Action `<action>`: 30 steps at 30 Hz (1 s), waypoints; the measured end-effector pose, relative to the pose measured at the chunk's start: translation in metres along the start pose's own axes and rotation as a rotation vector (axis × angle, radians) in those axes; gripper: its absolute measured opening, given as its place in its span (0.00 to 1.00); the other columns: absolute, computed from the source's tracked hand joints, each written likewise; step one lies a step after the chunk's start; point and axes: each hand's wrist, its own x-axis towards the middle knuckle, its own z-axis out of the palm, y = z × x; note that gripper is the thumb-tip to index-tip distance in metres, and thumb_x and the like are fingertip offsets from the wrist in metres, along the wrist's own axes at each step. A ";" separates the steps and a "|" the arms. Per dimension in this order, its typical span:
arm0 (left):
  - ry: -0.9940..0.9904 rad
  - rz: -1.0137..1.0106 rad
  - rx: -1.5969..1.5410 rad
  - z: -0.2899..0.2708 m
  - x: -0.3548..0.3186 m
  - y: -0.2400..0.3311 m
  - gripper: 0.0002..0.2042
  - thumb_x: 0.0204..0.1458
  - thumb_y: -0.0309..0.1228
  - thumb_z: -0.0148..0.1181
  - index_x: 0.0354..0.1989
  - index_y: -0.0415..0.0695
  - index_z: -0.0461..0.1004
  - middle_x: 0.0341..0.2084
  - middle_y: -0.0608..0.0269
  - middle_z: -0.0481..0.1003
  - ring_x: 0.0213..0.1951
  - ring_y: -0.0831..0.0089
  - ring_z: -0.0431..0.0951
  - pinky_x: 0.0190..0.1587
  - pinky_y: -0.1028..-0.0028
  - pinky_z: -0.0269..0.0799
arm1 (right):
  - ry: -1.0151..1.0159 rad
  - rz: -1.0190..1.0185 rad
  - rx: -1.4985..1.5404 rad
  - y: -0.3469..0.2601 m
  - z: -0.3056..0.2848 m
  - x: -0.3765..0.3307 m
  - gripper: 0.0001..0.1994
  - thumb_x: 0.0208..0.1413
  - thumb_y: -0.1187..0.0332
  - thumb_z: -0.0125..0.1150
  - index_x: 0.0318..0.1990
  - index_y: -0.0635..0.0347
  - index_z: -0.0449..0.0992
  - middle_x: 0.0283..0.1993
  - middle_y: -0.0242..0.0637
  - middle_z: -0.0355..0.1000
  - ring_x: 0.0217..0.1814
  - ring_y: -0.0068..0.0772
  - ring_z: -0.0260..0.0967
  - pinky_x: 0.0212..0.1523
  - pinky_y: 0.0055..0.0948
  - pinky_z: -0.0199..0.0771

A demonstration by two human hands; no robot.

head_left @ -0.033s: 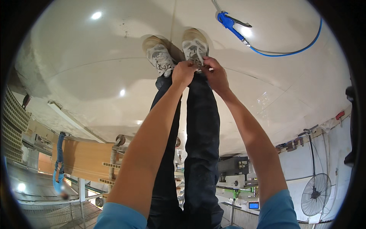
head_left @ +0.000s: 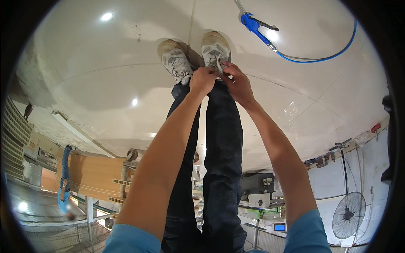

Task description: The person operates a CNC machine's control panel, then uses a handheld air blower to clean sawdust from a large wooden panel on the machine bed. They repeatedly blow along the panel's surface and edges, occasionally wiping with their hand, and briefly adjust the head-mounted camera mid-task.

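Note:
I bend over a pair of white and grey sneakers with tan toes on my feet. Both my hands are at the top of the right shoe. My left hand is closed at the inner side of its laces, the fingertips partly hidden behind the knuckles. A pale shoelace stands up in a loop beside my right hand, whose thumb and fingers pinch at it. The left shoe, its laces bunched on top, stands beside it, untouched. Dark trousers cover my legs.
A blue air blow gun lies on the pale floor ahead to the right, its blue hose curving away. A standing fan is at the lower right. Far left, another person stands near a large brown board.
The lace by my right hand has tipped from nearly straight into a bent loop. My right fingers have shifted slightly; my left hand has hardly moved.

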 end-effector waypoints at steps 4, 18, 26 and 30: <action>0.071 0.143 0.311 -0.006 0.000 0.001 0.14 0.54 0.39 0.60 0.41 0.42 0.82 0.31 0.48 0.81 0.36 0.55 0.82 0.43 0.61 0.74 | -0.134 -0.102 -0.129 -0.007 0.006 0.005 0.06 0.64 0.72 0.57 0.46 0.62 0.74 0.47 0.39 0.78 0.46 0.45 0.77 0.48 0.38 0.74; -0.014 0.066 -0.193 -0.007 -0.008 -0.016 0.12 0.52 0.33 0.65 0.42 0.41 0.83 0.31 0.53 0.82 0.35 0.61 0.83 0.41 0.67 0.76 | -0.125 -0.055 -0.047 -0.002 0.016 0.014 0.07 0.58 0.72 0.60 0.43 0.62 0.75 0.41 0.50 0.75 0.45 0.57 0.73 0.46 0.45 0.74; 0.195 0.143 -0.075 0.000 -0.017 -0.013 0.11 0.50 0.30 0.66 0.40 0.37 0.81 0.28 0.52 0.82 0.34 0.61 0.84 0.40 0.66 0.77 | -0.276 0.002 -0.172 0.007 0.016 0.011 0.08 0.61 0.66 0.59 0.41 0.61 0.76 0.41 0.53 0.73 0.44 0.59 0.72 0.44 0.45 0.72; 0.340 0.137 -0.211 0.008 -0.022 -0.014 0.09 0.49 0.28 0.66 0.37 0.37 0.79 0.28 0.51 0.82 0.35 0.60 0.85 0.41 0.67 0.77 | -0.359 0.362 0.343 0.013 0.010 0.013 0.08 0.57 0.66 0.63 0.38 0.60 0.79 0.30 0.41 0.73 0.31 0.39 0.70 0.34 0.32 0.70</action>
